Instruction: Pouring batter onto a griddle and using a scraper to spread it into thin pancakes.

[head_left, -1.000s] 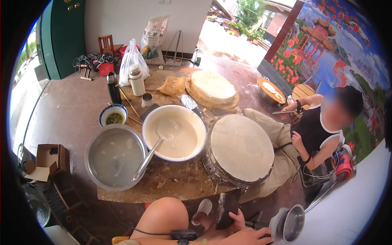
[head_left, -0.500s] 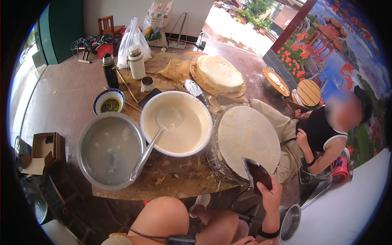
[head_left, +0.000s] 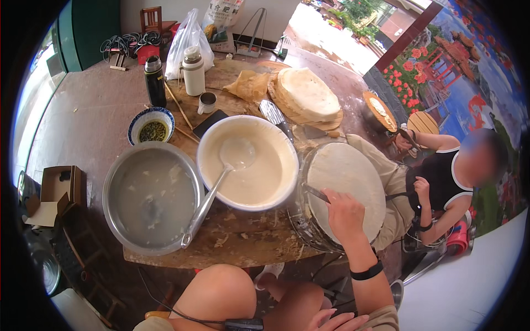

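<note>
My right hand (head_left: 345, 216) is closed on a dark flat scraper (head_left: 317, 194), seen nearly edge-on over the left part of a round griddle (head_left: 301, 223). A pale, thin sheet of batter (head_left: 353, 168) covers the griddle top. Whether the scraper touches the sheet, I cannot tell. At the lower edge, my left hand (head_left: 338, 321) shows only in part, its fingers apart, with nothing visible in them. Left of the griddle stands a white basin of batter (head_left: 270, 185) with a metal ladle (head_left: 207, 212) resting in it.
A steel basin of cloudy water (head_left: 152, 207) and a bowl of oily green sauce (head_left: 152, 131) stand at left. Behind are flasks (head_left: 193, 71), a metal cup (head_left: 207, 102), a slotted spatula (head_left: 273, 115) and stacked flatbreads (head_left: 309, 94). A co-worker (head_left: 436, 165) sits at right.
My right hand has moved up and left over the griddle, turning the scraper from face-on to nearly edge-on. The co-worker's far arm has stretched out. The view has shifted slightly.
</note>
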### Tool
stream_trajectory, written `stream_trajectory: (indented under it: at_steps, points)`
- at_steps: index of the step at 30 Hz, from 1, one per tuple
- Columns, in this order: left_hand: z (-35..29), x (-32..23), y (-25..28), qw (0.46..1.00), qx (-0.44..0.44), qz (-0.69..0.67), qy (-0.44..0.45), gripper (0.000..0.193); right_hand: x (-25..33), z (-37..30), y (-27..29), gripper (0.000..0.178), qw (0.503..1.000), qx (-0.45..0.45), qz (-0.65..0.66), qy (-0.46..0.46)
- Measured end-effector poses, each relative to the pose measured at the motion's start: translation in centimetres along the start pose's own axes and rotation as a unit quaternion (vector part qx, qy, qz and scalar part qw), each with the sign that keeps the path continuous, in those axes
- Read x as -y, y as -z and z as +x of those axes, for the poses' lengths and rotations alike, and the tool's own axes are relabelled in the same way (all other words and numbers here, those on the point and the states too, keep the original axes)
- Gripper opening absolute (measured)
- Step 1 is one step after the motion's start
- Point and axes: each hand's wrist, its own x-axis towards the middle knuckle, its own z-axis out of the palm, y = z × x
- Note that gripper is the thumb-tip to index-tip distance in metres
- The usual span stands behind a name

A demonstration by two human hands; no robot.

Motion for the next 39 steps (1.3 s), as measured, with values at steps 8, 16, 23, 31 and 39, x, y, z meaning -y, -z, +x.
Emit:
stream_trajectory:
  at_steps: [8, 16, 23, 31, 39]
  points:
    - [0.1, -0.2, 0.8, 1.0, 0.005, -0.015, 0.01, 0.037, 0.6, 0.1, 0.4, 0.022, 0.999, 0.039, -0.034, 0.013]
    - [-0.3, -0.1, 0.4, 1.0, 0.008, 0.001, 0.012, 0.041, -0.5, 1.2, 2.3, 0.029, 0.996, -0.004, 0.083, -0.042]
    - [-0.3, -0.2, 1.2, 0.998, 0.005, 0.037, 0.048, 0.044, -7.9, 6.0, -1.2, 0.029, 0.976, -0.04, 0.059, -0.207]
    - [0.8, -0.4, 2.2, 0.993, -0.02, 0.077, 0.087, 0.046, -12.4, 9.2, -7.3, 0.03, 0.972, 0.022, -0.07, -0.222]
    - [1.4, -1.0, 2.6, 0.987, 0.006, 0.054, 0.154, 0.057, -12.1, 8.5, -8.7, 0.032, 0.99, 0.01, -0.003, -0.14]
